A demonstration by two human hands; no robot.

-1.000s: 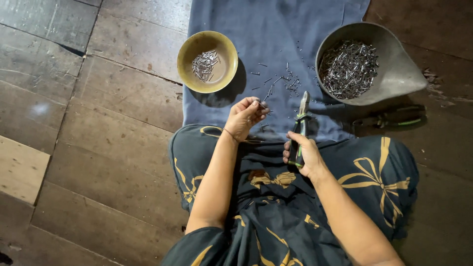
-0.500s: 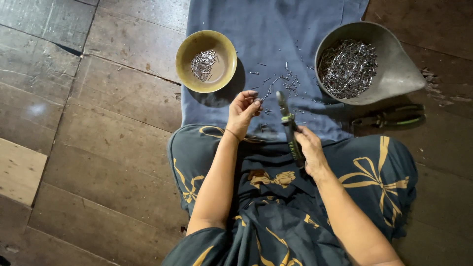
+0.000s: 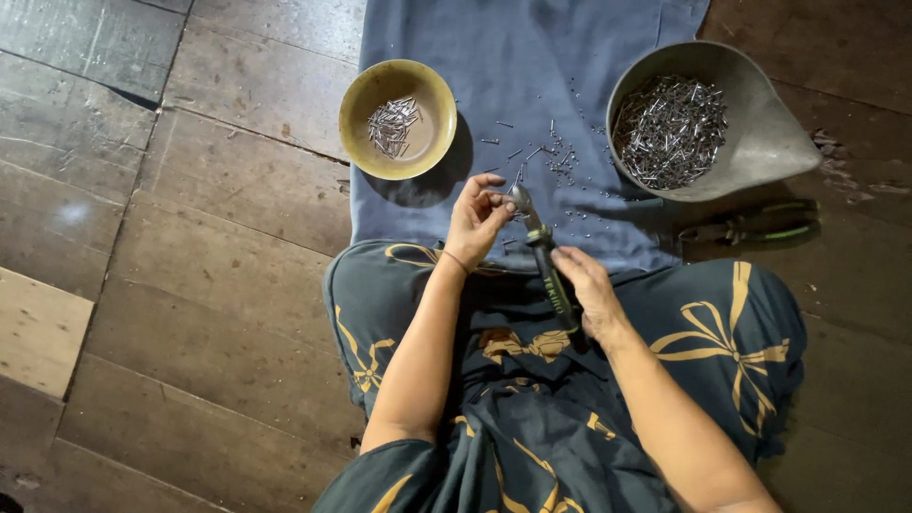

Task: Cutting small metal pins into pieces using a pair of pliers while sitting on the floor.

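My right hand (image 3: 589,290) grips the dark handles of a pair of pliers (image 3: 541,249) whose metal jaws point up and to the left. My left hand (image 3: 475,218) is at the jaws, its fingers pinched around a small metal piece there. Both hands hover over the near edge of a blue cloth (image 3: 532,76), above my lap. Loose short metal pins (image 3: 556,157) lie scattered on the cloth just beyond the hands.
A yellow bowl (image 3: 356,95) with a small heap of pins sits to the left on the cloth's edge. At the right, a grey metal scoop-shaped pan (image 3: 769,133) holds many pins. Another pair of pliers (image 3: 750,228) lies on the wooden floor.
The pliers swung from upright to slanting left, their jaws coming to my left hand. The left hand's fingers closed in at the jaws.
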